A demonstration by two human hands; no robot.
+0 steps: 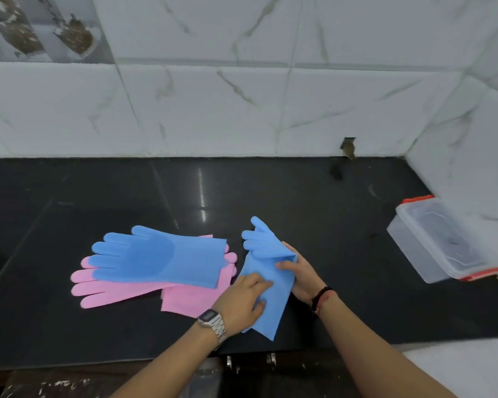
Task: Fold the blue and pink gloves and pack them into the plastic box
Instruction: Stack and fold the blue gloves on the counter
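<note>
Left hand (pixel 243 303): fingers curled on the lower half of a blue glove (pixel 266 271), thumb pinching its cuff part near the counter's front edge. Right hand (pixel 298 271): thumb and fingers grip the same glove at mid-length, where it bends; glove's fingers stick up toward the wall. Watch (pixel 213 321) on left wrist, dark bead bracelet (pixel 322 297) on right.

Just left: second blue glove (pixel 158 257) lies flat, fingers pointing left, on top of the pink gloves (pixel 144 288), which overlap one another.

Black counter (pixel 242 191): wide bare strip between the gloves and the tiled back wall (pixel 242 96).

Plastic box (pixel 440 242), clear with red clips, sits at the counter's right edge against the side wall, well apart from the hands; bare counter between.
</note>
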